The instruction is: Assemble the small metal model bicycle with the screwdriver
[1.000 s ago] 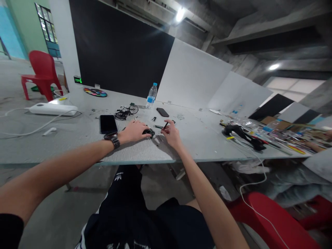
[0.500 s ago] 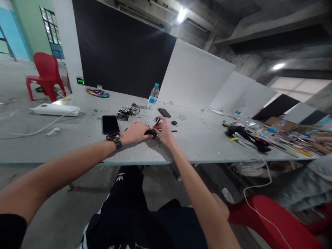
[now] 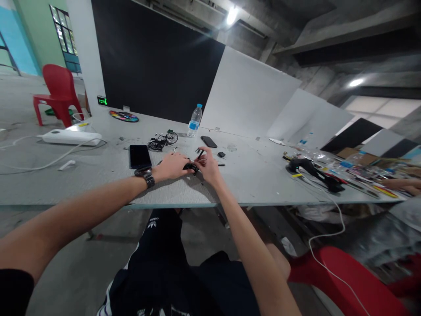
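Note:
My left hand [image 3: 173, 166], with a dark watch on its wrist, rests low over the table and is closed on a small black part [image 3: 190, 166]. Right beside it, my right hand [image 3: 208, 166] pinches a thin black piece [image 3: 200, 154] that stands up between thumb and fingers. The fingertips of both hands almost meet at the black part. Just behind my left hand sits a small black model bicycle [image 3: 162, 141]. A short dark stick lies right of my right hand. The fine details of the held parts are too small to make out.
A phone [image 3: 140, 156] lies left of my hands; another dark phone [image 3: 208, 141] and a small black block [image 3: 221, 154] lie behind. A water bottle [image 3: 194, 120] stands near the board. White power strip [image 3: 71, 137] at left; cables, tools and another person's hand at right.
My hands hold almost the same pose on the same parts. At the far right, the other person's hand and forearm reach further left over the table.

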### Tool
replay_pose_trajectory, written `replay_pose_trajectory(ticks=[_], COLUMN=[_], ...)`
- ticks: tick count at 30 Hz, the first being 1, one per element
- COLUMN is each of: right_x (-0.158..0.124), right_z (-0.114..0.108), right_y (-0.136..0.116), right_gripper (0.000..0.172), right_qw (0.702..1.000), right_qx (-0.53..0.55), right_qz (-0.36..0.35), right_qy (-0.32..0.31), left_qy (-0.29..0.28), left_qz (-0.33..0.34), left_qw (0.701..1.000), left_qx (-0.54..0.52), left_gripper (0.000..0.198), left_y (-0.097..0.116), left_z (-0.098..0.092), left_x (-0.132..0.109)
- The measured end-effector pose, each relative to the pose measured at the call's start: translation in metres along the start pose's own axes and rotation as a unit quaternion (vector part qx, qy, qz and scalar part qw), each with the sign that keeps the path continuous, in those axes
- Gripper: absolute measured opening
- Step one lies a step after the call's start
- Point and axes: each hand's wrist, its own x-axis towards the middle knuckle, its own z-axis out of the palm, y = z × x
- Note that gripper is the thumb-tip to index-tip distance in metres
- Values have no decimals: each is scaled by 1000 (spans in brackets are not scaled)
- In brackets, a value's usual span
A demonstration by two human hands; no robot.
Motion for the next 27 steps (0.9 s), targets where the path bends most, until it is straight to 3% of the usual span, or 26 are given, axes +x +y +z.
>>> replay_pose_trajectory(ticks=[22,27], right_x=[0,1], right_z=[1,0], right_y=[-3,-4], right_gripper=[56,45], right_qw=[1000,999], right_qx=[-23,-31], right_qz=[-4,-7], right_qy=[-1,23], left_qy=[3,0], left_qz=[-1,-2], left_qw=[1000,1000], left_qx=[2,-1], left_gripper=[53,52], left_y=[-2,-1], left_z=[2,1], left_x=[1,2])
